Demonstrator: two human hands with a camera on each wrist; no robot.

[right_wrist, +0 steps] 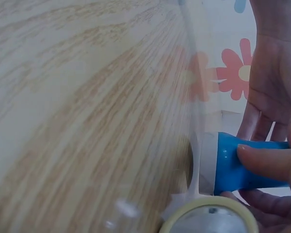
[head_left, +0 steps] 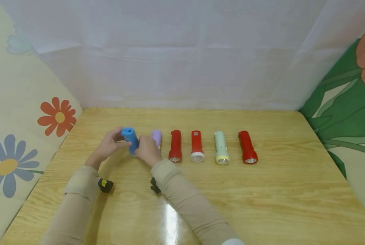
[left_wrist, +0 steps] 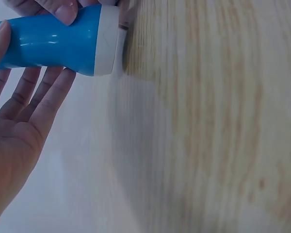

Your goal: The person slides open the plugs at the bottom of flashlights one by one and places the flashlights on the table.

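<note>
A blue flashlight (head_left: pixel 130 141) stands upright over the wooden table, its white-rimmed head (left_wrist: pixel 105 41) pointing down, close to the tabletop. My left hand (head_left: pixel 110 144) holds it from the left near the upper end, thumb on the near side and fingers behind. From the right, my right hand (head_left: pixel 147 149) grips the lower body, with its thumb (right_wrist: pixel 269 161) across the blue surface. Just beyond the right hand lies a purple flashlight (head_left: pixel 156 136), partly hidden by it. Its round lens with a pale yellow rim (right_wrist: pixel 211 218) shows at the bottom of the right wrist view.
Rightward along the wooden table (head_left: pixel 277 197) lie a red flashlight (head_left: pixel 175 144), a red one with a white head (head_left: pixel 196 144), a mint green one with a yellow rim (head_left: pixel 221 146) and another red one (head_left: pixel 247 146). White cloth (head_left: pixel 188 75) hangs behind.
</note>
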